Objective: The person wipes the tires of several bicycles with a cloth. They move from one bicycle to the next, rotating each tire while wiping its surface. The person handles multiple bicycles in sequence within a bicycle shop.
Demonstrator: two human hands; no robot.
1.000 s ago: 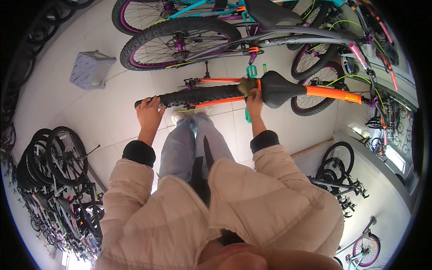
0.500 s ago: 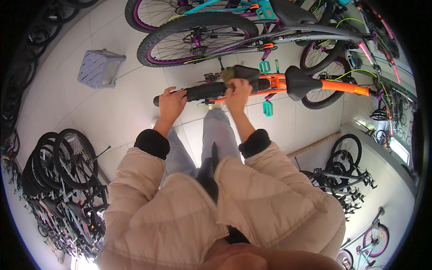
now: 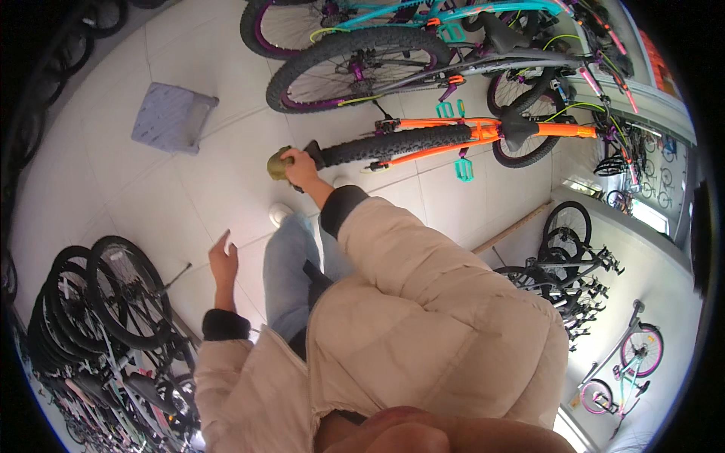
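My right hand [image 3: 302, 169] is closed around an olive-green cloth [image 3: 279, 164], just behind the rear tyre [image 3: 400, 143] of an orange bicycle [image 3: 483, 133]. A small black piece [image 3: 312, 153] shows between that hand and the tyre; whether it joins the bicycle I cannot make out. The knobbly tread of the tyre lies bare along its top. Its black saddle [image 3: 518, 130] and green pedal [image 3: 464, 170] are farther right. Lower left, my left hand [image 3: 223, 260] hangs over the floor, fingers outstretched and holding nothing.
A grey plastic stool [image 3: 172, 117] stands on the tiled floor at upper left. Beyond the orange bicycle are a grey bicycle [image 3: 453, 69] and a turquoise one [image 3: 498, 9]. Rows of parked bicycles [image 3: 121, 302] line the lower left; more stand [image 3: 566, 249] at right.
My left hand has left the long black piece over the rear wheel and swung down-left. My right hand has moved left with the cloth. That long black piece no longer shows over the tyre.
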